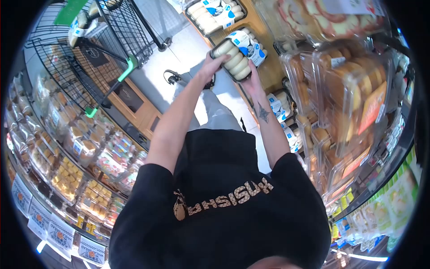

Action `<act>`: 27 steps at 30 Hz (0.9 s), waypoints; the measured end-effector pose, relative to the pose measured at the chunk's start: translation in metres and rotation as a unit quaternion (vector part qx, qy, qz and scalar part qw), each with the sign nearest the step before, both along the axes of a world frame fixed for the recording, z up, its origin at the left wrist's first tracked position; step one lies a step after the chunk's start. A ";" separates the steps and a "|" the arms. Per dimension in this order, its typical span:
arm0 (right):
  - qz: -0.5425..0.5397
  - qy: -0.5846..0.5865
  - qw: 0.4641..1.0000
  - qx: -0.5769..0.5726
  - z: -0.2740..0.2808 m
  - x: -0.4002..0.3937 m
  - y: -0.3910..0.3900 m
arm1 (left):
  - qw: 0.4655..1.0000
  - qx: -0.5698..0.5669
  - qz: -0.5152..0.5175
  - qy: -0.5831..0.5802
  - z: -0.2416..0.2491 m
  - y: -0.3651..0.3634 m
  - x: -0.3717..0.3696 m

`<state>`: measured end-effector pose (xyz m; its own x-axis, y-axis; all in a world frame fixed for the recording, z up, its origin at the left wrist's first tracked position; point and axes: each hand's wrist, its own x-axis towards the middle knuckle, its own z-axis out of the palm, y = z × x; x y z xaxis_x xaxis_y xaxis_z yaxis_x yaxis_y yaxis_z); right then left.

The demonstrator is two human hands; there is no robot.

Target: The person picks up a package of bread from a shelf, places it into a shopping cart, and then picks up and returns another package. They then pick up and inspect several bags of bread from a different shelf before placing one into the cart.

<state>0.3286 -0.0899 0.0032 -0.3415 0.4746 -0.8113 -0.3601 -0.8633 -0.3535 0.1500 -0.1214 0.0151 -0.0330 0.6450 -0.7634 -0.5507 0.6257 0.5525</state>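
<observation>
Both my hands hold a clear plastic pack of pale bread rolls with a blue and white label, out in front of me. My left hand grips the pack's left end from above. My right hand, on a tattooed forearm, supports its lower right side. The pack hangs just over the edge of a wooden display table. A second pack of the same rolls lies further back on that table.
A black wire shopping cart with a green handle stands at the left over the pale floor. Shelves of boxed pastries run along the left. Stacked clear boxes of cakes and buns fill the right side.
</observation>
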 end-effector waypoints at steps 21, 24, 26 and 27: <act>0.024 -0.104 0.994 -0.015 -0.051 -0.018 0.022 | 0.984 -0.050 0.093 0.141 -0.052 0.027 0.024; 0.065 -0.123 0.990 -0.001 -0.057 -0.011 0.023 | 0.990 -0.035 0.090 0.107 -0.053 0.023 0.020; 0.087 -0.120 0.989 0.004 -0.055 -0.010 0.021 | 0.996 0.012 0.071 0.050 -0.052 0.019 0.015; 0.088 -0.120 0.989 0.007 -0.053 -0.010 0.021 | 0.996 0.014 0.073 0.051 -0.054 0.018 0.016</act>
